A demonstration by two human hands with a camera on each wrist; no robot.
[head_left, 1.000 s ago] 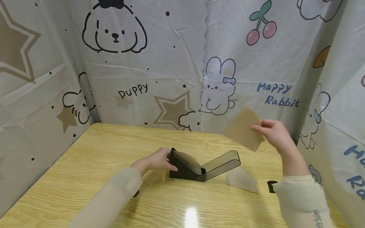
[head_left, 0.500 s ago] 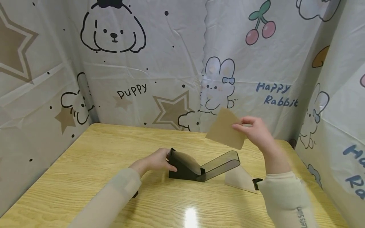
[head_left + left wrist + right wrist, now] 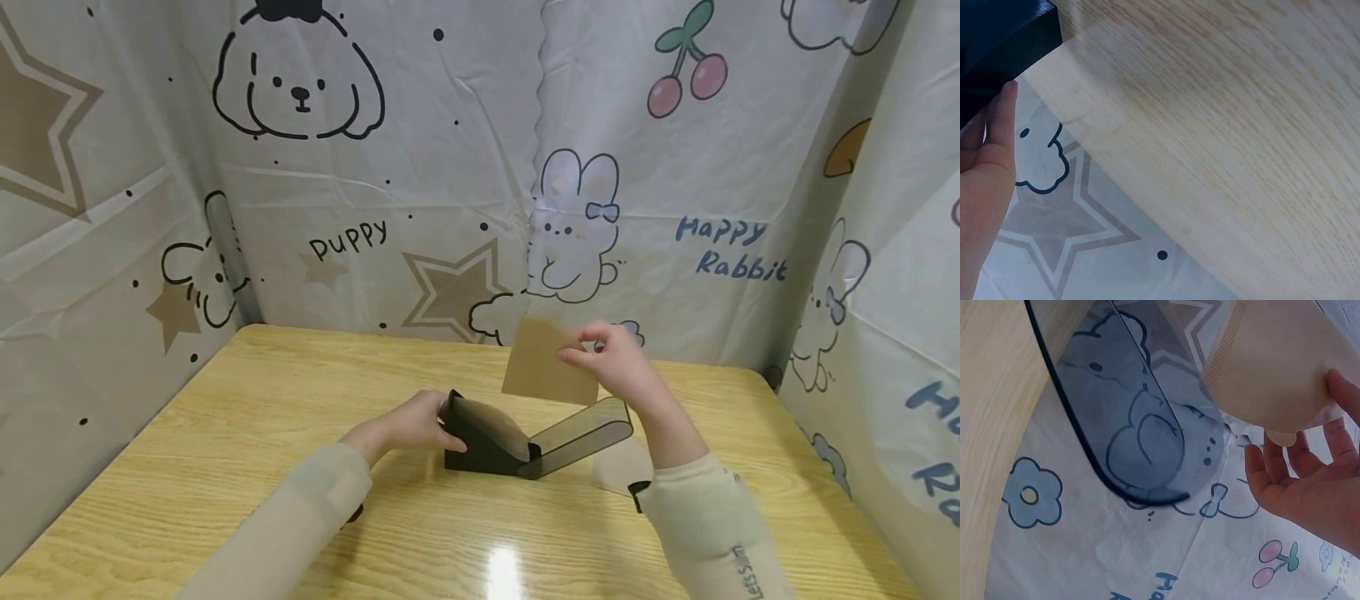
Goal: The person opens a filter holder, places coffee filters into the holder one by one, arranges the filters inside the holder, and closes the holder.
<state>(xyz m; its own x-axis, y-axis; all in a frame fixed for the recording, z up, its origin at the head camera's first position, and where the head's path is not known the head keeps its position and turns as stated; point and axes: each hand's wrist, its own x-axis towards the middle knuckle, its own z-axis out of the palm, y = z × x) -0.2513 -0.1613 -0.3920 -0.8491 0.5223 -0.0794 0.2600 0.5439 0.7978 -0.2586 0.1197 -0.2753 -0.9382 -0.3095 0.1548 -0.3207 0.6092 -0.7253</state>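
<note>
My left hand (image 3: pixel 416 421) grips the back end of a black filter-paper holder (image 3: pixel 480 457) on the table, thumb on its near side. The holder's smoky see-through lid (image 3: pixel 585 432) is swung open toward the right. A brownish surface shows in the holder's sloping top; whether it is paper is unclear. Above the lid, my right hand (image 3: pixel 622 362) pinches a brown coffee filter (image 3: pixel 543 367) by its right edge. In the right wrist view the coffee filter (image 3: pixel 1272 369) shows a crimped seam and a small tab. Only fingers and a dark corner of the holder (image 3: pixel 1016 50) appear in the left wrist view.
Another, paler coffee filter (image 3: pixel 617 468) lies flat on the wooden table (image 3: pixel 300 375), right of the holder and partly behind my right sleeve. Printed cloth (image 3: pixel 450 167) hangs at the back and both sides. Small black pieces show at both sleeves.
My right hand has carried the coffee filter leftward and somewhat lower, from beyond the lid's right end to over the lid. The left hand and holder have stayed in place.
</note>
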